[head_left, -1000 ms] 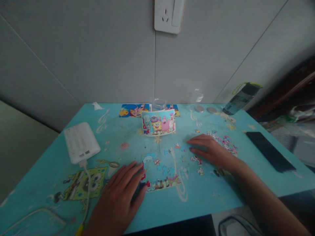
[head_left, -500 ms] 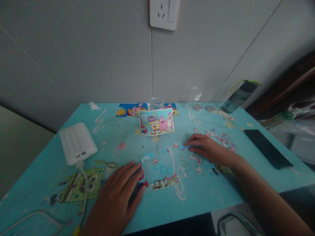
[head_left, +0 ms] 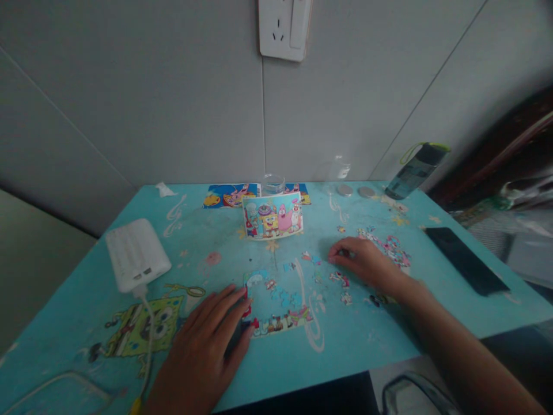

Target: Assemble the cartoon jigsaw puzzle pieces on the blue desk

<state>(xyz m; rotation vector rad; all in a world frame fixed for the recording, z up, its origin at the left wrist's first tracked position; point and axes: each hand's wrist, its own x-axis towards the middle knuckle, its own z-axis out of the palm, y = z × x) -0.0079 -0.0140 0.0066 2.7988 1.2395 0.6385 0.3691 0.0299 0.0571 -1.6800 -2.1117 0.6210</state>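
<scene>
A partly assembled cartoon jigsaw puzzle [head_left: 276, 302] lies near the front of the turquoise table [head_left: 345, 351]. My left hand [head_left: 203, 351] rests flat on the table, fingers stretched out, fingertips touching the puzzle's left edge. My right hand [head_left: 367, 262] lies to the right of the puzzle with its fingers curled in a pinch among loose puzzle pieces [head_left: 341, 279]; what it pinches is too small to make out. A pile of loose pieces [head_left: 391, 248] sits just behind that hand. A reference picture card [head_left: 272, 215] stands behind the puzzle.
A white power bank [head_left: 136, 253] with a cable lies at the left. A black phone [head_left: 464, 268] lies at the right. A dark water bottle [head_left: 415, 171], a glass jar [head_left: 274, 183] and two round lids [head_left: 356, 191] stand near the wall. A wall socket [head_left: 283, 29] hangs above.
My right hand's fingers have curled from lying flat into a pinch over the loose pieces. The left hand has stayed where it was.
</scene>
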